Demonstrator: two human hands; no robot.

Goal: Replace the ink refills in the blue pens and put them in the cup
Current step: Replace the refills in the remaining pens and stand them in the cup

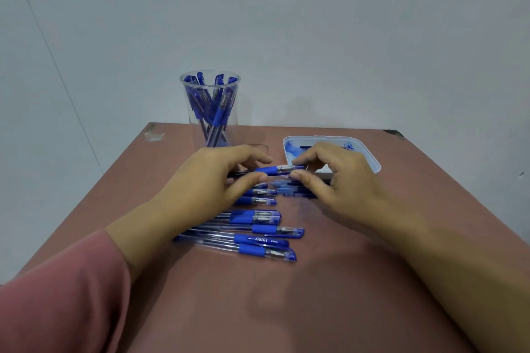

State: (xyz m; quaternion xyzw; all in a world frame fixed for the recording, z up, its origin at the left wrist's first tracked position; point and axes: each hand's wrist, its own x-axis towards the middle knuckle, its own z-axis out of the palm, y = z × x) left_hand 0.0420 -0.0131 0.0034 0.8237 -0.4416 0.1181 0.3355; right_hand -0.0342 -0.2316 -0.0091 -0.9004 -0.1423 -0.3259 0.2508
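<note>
Left hand [206, 180] is gripping a blue pen [271, 171] mid-barrel. Right hand [339, 178] is pinching its tip (thumb and forefinger).

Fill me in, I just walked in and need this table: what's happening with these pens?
A person holds one blue pen in both hands: the left hand grips its barrel, the right hand pinches the tip end. More pens lie in a row on the table. The clear cup behind holds several.

Pink sleeve [57, 304] on left arm; right arm bare.
</note>
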